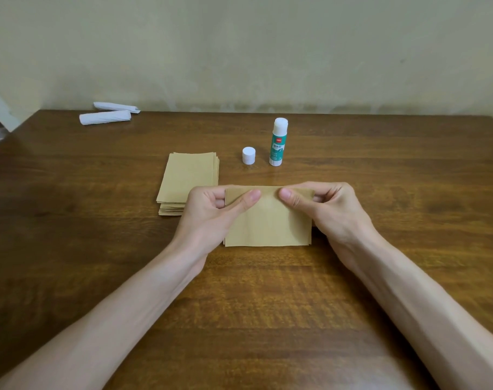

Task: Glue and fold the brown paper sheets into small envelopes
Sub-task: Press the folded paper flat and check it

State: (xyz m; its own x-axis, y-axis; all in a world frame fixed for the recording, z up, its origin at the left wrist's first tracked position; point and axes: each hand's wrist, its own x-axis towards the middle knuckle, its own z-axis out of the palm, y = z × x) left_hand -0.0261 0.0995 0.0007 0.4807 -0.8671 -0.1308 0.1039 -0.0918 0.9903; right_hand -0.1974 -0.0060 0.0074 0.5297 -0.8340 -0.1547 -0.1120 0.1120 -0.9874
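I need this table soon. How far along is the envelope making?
Looks early. Done: the glue stick stands uncapped, its cap beside it. In hand: the left hand and right hand pinch the top edge of one folded brown sheet. Left: a stack of brown sheets lies on the table by the left hand; I see no finished envelope set aside.

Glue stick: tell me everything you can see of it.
The glue stick stands upright on the wooden table, with nothing else touching it. Its tube looks plastic, with a white base and a teal label bearing a small red logo; the print is too small to read. It is uncapped, and white glue shows at the top. Its white ribbed cap stands apart, just to its left.
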